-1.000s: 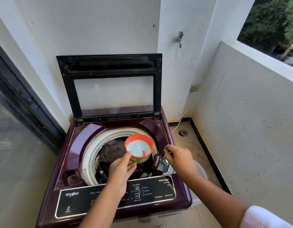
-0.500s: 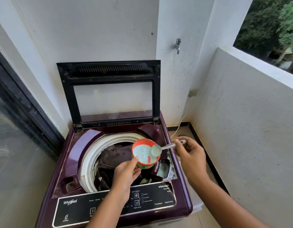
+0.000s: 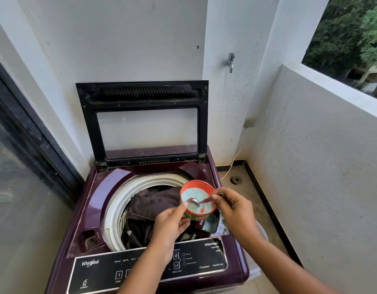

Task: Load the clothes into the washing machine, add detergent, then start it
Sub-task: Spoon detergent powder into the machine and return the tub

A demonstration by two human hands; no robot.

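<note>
A maroon top-load washing machine [image 3: 98, 196] stands with its black-framed lid [image 3: 141, 96] raised. Dark clothes [image 3: 153, 204] lie in the white-rimmed drum. My left hand [image 3: 169, 225] holds a red tub of pale blue detergent powder [image 3: 201, 190] over the drum's right side. My right hand [image 3: 236, 213] pinches a metal spoon [image 3: 194, 202] whose bowl dips into the powder. Below the tub, the detergent tray [image 3: 212, 223] at the machine's front right holds some blue powder.
The black control panel [image 3: 98, 270] runs along the machine's front. A dark glass door [image 3: 18, 187] is at the left. White walls close the back and right, with a tap [image 3: 230, 61], a socket [image 3: 249, 122] and a floor drain [image 3: 235, 179].
My right hand lifted the spoon from the detergent tray up to the tub, and now the spoon's bowl has gone down into the powder. The tub shifted slightly right.
</note>
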